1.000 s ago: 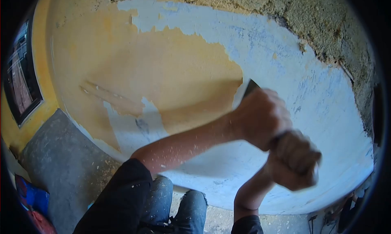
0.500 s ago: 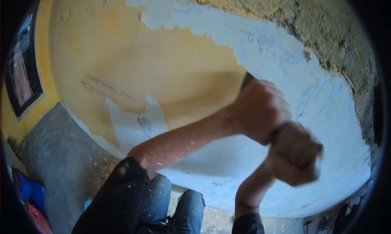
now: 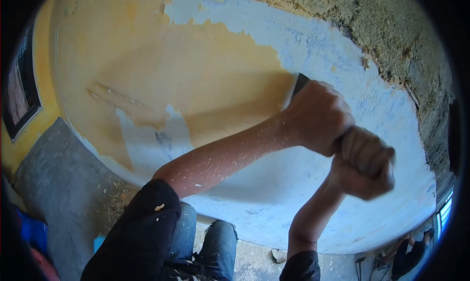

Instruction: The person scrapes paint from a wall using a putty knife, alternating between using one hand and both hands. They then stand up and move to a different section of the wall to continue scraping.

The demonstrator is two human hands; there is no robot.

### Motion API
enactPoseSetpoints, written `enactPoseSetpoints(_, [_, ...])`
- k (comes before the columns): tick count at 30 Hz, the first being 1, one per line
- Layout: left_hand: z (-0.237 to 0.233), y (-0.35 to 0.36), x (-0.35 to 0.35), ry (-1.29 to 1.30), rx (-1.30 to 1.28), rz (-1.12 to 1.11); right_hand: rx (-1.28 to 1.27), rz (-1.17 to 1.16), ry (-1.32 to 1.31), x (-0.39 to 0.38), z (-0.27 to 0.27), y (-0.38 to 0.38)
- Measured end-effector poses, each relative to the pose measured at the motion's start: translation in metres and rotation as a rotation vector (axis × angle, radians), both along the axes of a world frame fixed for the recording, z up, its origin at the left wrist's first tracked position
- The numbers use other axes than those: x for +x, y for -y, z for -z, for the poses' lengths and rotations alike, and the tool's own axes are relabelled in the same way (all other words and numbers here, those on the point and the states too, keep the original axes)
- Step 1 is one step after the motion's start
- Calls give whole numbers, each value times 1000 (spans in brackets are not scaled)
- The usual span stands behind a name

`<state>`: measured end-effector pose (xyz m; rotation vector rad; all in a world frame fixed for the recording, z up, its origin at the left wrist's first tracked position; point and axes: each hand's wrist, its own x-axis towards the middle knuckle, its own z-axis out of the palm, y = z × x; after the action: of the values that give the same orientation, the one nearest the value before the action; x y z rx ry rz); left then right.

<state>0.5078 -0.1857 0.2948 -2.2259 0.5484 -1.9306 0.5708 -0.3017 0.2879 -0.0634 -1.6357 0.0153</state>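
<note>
My left hand (image 3: 318, 117) is wrapped round a scraper, close behind its dark flat blade (image 3: 300, 83). The blade meets the wall where yellow paint (image 3: 220, 65) borders a stripped bluish-white patch (image 3: 313, 56). Just below and to the right, my right hand (image 3: 364, 163) is closed in a fist on the same scraper's handle, which the fingers hide almost wholly. White and cream paint flakes cling to my left forearm and dark sleeve.
Rough bare masonry (image 3: 391, 41) runs along the upper right. A window (image 3: 22, 85) stands at far left, above a grey floor (image 3: 63, 168) strewn with paint chips. A blue object (image 3: 32, 232) lies lower left. Another person in dark clothing (image 3: 409, 256) is at lower right.
Both hands sit slightly higher in view, still gripping the scraper. My view has shifted a little, so the wall appears further left and the other person shows more at lower right.
</note>
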Motion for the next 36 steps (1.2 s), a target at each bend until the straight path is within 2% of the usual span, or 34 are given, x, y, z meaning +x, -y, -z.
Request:
enactPoseSetpoints(2, [-10,12,-5,54,104,122,107,-115,164,-1,-4,11])
enactPoseSetpoints(3, [-9,-1,9,84,101,116,103,-6,89,11,-2,-4])
enactPoseSetpoints(4, [-8,-10,8,12,2,-60,82,99,7,13,-1,-18])
enactPoseSetpoints(7, [-5,0,5,28,-19,-61,-3,-36,77,2,-7,4])
enactPoseSetpoints(9, [-15,16,-6,92,76,124,126,-76,200,-3,-13,10])
enactPoseSetpoints(10, [-12,-3,9,108,81,91,115,-71,204,5,-13,0])
enactPoseSetpoints(13, [-9,-11,3,74,-21,-29,6,-113,46,12,-15,-16])
enactPoseSetpoints(15, [-10,3,-4,100,-35,86,-12,-1,140,-16,-22,6])
enactPoseSetpoints(18, [-22,23,1,58,54,96,111,-101,-24,-5,-15,18])
enactPoseSetpoints(19, [-12,0,15,94,29,116,79,-91,-60,1,-12,-2])
enactPoseSetpoints(20, [-3,-14,7,66,-25,-46,52,-80,-105,8,-5,-24])
enactPoseSetpoints(21, [7,-24,-7,88,-67,-47,51,-105,-105,6,2,-36])
enactPoseSetpoints(22, [16,-28,-16,103,-118,-48,-96,-33,41,-15,-1,-33])
enactPoseSetpoints(24, [15,-17,-19,103,-82,4,-60,15,37,-30,-2,-25])
enactPoseSetpoints(26, [-3,-1,-19,135,-16,45,80,-81,-86,-20,0,-5])
enactPoseSetpoints(28, [-15,24,-7,130,110,165,156,-64,45,-22,-9,20])
enactPoseSetpoints(29, [-13,13,-3,141,109,171,226,109,-121,-14,-3,7])
enactPoseSetpoints(31, [0,-13,6,163,-38,103,52,27,-41,-4,-6,-18])
enactPoseSetpoints(32, [3,-16,-1,160,-44,112,-21,-97,-70,-10,-5,-23])
enactPoseSetpoints(34, [9,-20,-17,148,-60,40,-48,-35,159,-23,-10,-22])
enactPoseSetpoints(36, [1,-7,-14,168,-38,96,68,-36,79,-27,-11,-8])
